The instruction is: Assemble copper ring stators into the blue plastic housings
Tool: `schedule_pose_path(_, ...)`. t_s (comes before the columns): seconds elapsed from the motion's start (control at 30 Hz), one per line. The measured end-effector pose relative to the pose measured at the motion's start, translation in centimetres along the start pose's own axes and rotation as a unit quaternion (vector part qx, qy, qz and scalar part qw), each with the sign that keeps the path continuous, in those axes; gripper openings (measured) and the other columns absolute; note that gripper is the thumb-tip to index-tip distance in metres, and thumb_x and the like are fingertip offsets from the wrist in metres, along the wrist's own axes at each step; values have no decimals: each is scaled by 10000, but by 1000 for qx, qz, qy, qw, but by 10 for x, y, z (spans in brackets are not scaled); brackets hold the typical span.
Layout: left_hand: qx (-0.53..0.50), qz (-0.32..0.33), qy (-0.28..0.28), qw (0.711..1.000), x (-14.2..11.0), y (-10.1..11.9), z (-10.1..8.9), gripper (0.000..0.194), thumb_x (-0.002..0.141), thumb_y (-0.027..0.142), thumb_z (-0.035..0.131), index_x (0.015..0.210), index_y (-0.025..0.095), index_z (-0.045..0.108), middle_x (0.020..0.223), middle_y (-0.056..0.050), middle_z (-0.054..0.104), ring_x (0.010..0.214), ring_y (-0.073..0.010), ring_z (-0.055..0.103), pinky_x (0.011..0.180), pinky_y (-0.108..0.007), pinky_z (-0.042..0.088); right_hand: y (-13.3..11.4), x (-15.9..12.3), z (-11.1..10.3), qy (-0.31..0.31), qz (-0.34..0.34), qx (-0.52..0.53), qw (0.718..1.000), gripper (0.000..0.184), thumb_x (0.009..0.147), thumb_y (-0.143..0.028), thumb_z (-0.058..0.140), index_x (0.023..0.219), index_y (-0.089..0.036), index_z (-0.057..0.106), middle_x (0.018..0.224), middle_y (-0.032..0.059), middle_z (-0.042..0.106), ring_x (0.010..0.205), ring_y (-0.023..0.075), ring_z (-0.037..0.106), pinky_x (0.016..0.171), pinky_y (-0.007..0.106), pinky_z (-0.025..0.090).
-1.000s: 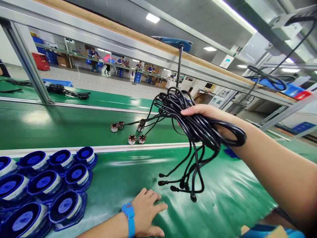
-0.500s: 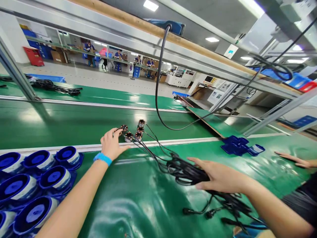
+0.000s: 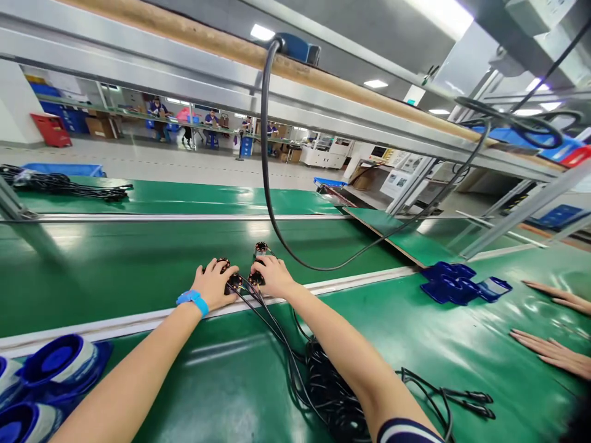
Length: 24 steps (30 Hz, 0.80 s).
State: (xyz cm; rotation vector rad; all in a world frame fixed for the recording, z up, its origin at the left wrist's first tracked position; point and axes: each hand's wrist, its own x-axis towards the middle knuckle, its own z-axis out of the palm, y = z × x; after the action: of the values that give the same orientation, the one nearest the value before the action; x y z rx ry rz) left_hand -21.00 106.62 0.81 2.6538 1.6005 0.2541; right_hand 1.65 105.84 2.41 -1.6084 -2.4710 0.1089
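Observation:
Several small round motor stators with copper windings stand close together on the green bench, black cables running from them. My left hand, with a blue wristband, curls over the left stators; one stator shows at its fingertips. Fingers of my right hand are bent around the stators on the right, partly hiding them. Another stator shows just beyond that hand. The cables lead toward me to a coiled black cable bundle, partly under my right forearm.
Blue round housings stand at the lower left. More blue parts lie at right, near another person's hands flat on the bench. A black cable loop hangs from the overhead rail. Cables lie on the far bench.
My right hand has moved from the cable bundle up and left to the stators. My left hand has closed over its stators. The other person's second hand has come into view.

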Motion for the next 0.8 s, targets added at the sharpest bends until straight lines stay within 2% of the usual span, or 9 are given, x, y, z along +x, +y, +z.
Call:
schedule_pose_path(0.07, 3, -13, 0, 1000, 6, 3, 4, 754, 752, 600, 681, 1434, 342, 493, 1470, -131, 491, 1396, -468, 331, 1033, -666, 359, 5, 6, 7, 13, 15, -11, 1000, 393, 843, -390, 760, 1188, -289, 603, 1450, 66, 509, 1311, 300, 455, 1044, 500, 407)
schedule_pose_path(0.13, 6, -20, -2, 1000, 12, 5, 7, 704, 797, 615, 627, 1429, 334, 498, 1412, -146, 527, 1315, -471, 406, 965, -640, 405, 9, 13, 11, 22, 26, -22, 999, 402, 861, -350, 743, 1224, -298, 579, 1470, 51, 489, 1334, 279, 435, 1069, 467, 396)
schedule_pose_path(0.23, 16, -5, -14, 1000, 20, 7, 6, 568, 866, 544, 558, 1391, 329, 531, 1366, -144, 551, 1184, -423, 505, 911, -591, 431, 18, 24, 10, 35, 72, -37, 996, 598, 800, -405, 797, 1311, -271, 516, 1528, 110, 400, 1357, 333, 406, 1086, 501, 382)
schedule_pose_path(0.33, 25, 25, -34, 999, 29, 4, 3, 533, 877, 521, 570, 1380, 347, 540, 1341, -131, 565, 1129, -396, 544, 900, -544, 440, 29, 35, 7, 17, 122, -38, 992, 835, 701, -537, 836, 1383, -238, 457, 1495, 187, 400, 1275, 406, 480, 1017, 547, 434)
schedule_pose_path(0.43, 26, 59, -55, 996, 39, 1, 1, 603, 856, 584, 622, 1412, 381, 504, 1346, -112, 571, 1100, -371, 576, 878, -476, 464, 39, 47, 6, -23, 122, -24, 992, 903, 697, -628, 803, 1428, -255, 427, 1423, 168, 465, 1211, 369, 557, 987, 474, 480)
schedule_pose_path(0.57, 27, 88, -74, 993, 52, 2, -1, 624, 829, 614, 669, 1392, 386, 525, 1302, -100, 608, 1093, -356, 603, 838, -415, 490, 53, 57, 8, -69, 140, -9, 988, 803, 656, -645, 824, 1312, -265, 559, 1342, 132, 491, 1006, 304, 666, 890, 423, 533)
schedule_pose_path(0.67, 30, 74, -79, 994, 54, 10, -10, 601, 831, 597, 679, 1364, 349, 556, 1225, -120, 644, 1049, -358, 636, 814, -412, 504, 57, 56, 7, -84, 158, 3, 984, 718, 619, -617, 861, 1203, -260, 646, 1313, 121, 473, 893, 258, 684, 846, 405, 546)
schedule_pose_path(0.73, 29, 46, -73, 996, 44, 17, -22, 599, 843, 611, 660, 1364, 332, 557, 1176, -132, 660, 1022, -360, 655, 798, -416, 516, 54, 51, 3, -74, 159, 16, 984, 658, 636, -592, 867, 1161, -248, 670, 1305, 117, 459, 900, 243, 679, 857, 395, 544)
schedule_pose_path(0.8, 28, 5, -59, 998, 19, 24, -35, 592, 865, 620, 629, 1379, 340, 540, 1168, -131, 660, 1024, -362, 662, 786, -418, 528, 43, 46, -1, -61, 144, 33, 987, 583, 664, -547, 872, 1116, -229, 685, 1276, 112, 467, 967, 244, 662, 892, 383, 534)
